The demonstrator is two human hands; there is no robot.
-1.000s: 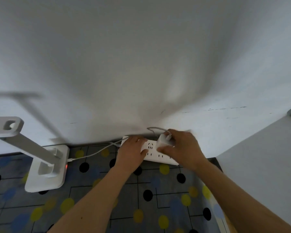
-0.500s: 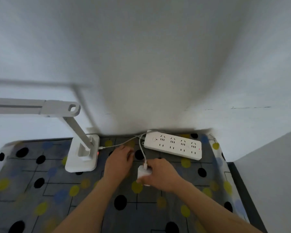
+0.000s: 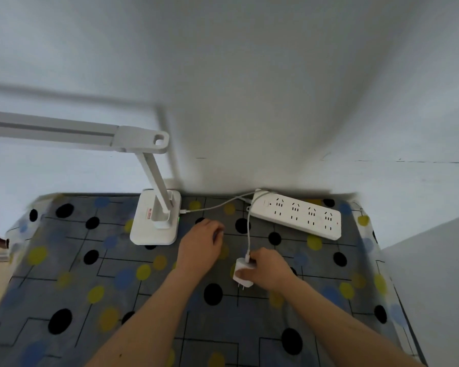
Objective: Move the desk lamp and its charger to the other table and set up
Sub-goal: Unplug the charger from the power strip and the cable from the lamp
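Desk lamp (image 3: 154, 221) stands at the back of the worktop (image 3: 64, 300), its charger (image 3: 243, 272) unplugged

Right hand (image 3: 269, 270) grips the charger; left hand (image 3: 200, 245) rests loose, empty. Next, I think, lift the lamp too

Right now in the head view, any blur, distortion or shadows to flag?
Head view: wide-angle bowing curves the table edge; the wall looks smeared, with a soft lamp-arm shadow on it; the desk lamp, power strip and the charger in the right hand stay legible.
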